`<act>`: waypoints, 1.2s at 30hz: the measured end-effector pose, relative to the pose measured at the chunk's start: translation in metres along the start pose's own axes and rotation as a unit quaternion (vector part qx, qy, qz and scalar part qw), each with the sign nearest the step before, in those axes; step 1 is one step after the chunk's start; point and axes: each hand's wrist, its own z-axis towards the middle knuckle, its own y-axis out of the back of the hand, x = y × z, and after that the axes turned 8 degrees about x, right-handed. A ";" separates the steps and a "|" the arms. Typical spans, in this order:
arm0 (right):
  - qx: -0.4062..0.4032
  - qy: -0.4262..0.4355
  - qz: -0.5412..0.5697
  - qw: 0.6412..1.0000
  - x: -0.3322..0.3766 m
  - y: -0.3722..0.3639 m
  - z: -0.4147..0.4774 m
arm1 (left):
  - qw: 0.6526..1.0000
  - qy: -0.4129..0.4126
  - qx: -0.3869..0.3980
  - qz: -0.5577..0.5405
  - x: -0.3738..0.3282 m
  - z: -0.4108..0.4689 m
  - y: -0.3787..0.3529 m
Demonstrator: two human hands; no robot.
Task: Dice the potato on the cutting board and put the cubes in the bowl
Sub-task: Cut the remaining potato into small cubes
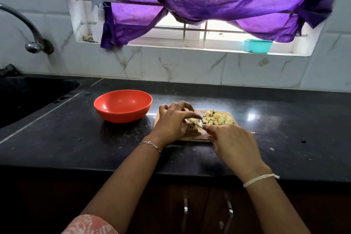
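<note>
A wooden cutting board lies on the black counter. A pile of pale potato cubes sits on its far right part. My left hand pinches a remaining potato piece on the board, fingers curled over it. My right hand grips a knife with an orange handle; its blade crosses the piece under my left fingers. An empty red bowl stands on the counter just left of the board.
A black sink with a curved tap is at the far left. A tiled wall and a window sill with a teal box rise behind the counter. Cabinet handles show below the counter edge.
</note>
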 end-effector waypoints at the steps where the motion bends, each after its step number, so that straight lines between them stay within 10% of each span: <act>1: 0.005 0.002 -0.005 1.000 0.000 0.000 0.001 | 1.000 -0.007 -0.001 -0.001 0.000 0.000 0.000; 19: 0.074 -0.061 0.043 0.994 -0.032 0.009 -0.012 | 0.995 0.099 0.010 -0.032 0.008 0.003 -0.004; 36: -0.054 -0.065 0.182 0.980 -0.028 -0.047 0.011 | 0.988 0.104 0.090 -0.070 0.005 0.015 -0.002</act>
